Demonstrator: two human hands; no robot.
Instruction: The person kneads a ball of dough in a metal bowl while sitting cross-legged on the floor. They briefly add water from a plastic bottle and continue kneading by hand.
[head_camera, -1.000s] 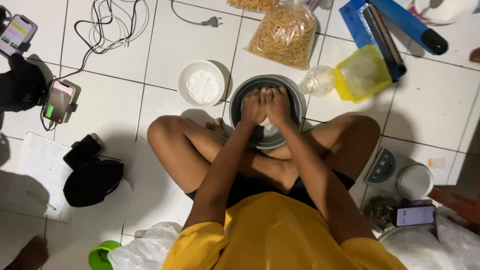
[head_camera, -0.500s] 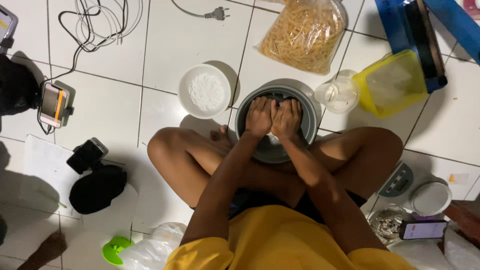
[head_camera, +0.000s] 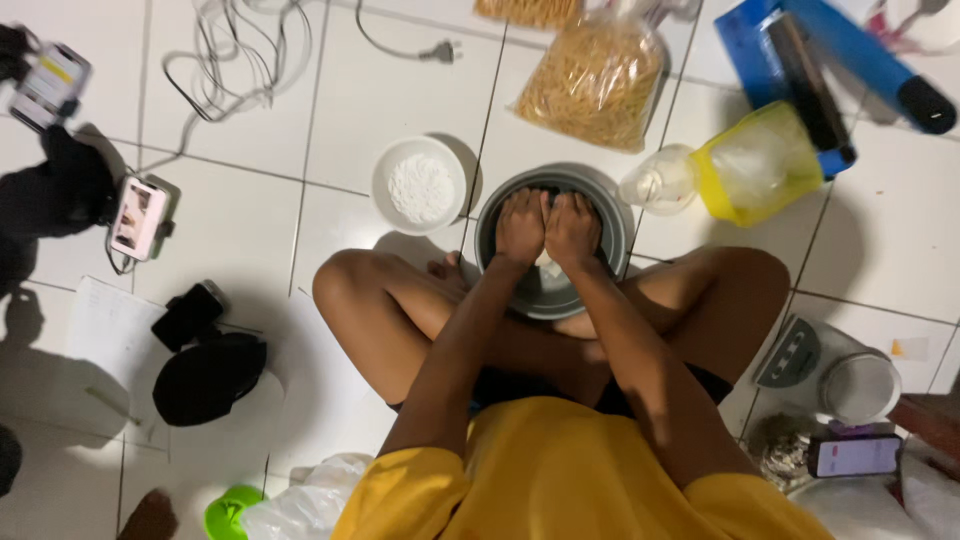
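I sit cross-legged on a white tiled floor with a grey metal pot (head_camera: 612, 222) between my knees. Both hands are inside it, side by side, knuckles up. My left hand (head_camera: 521, 226) and my right hand (head_camera: 573, 229) press down with curled fingers on a pale lump of dough (head_camera: 549, 268), which shows only as a small white patch below the wrists. A white bowl of white flour (head_camera: 420, 186) stands just left of the pot.
A clear bag of yellow noodles (head_camera: 590, 72) lies beyond the pot. A yellow-lidded tub (head_camera: 757, 165) and a small bottle (head_camera: 658, 182) sit to its right, a scale (head_camera: 792, 352) and phone (head_camera: 853, 455) by my right knee. Phones, cables and a black cap lie left.
My two hands have stayed together in the pot, pushing on the dough. The view has tilted slightly, so the pot sits a little lower in the frame.
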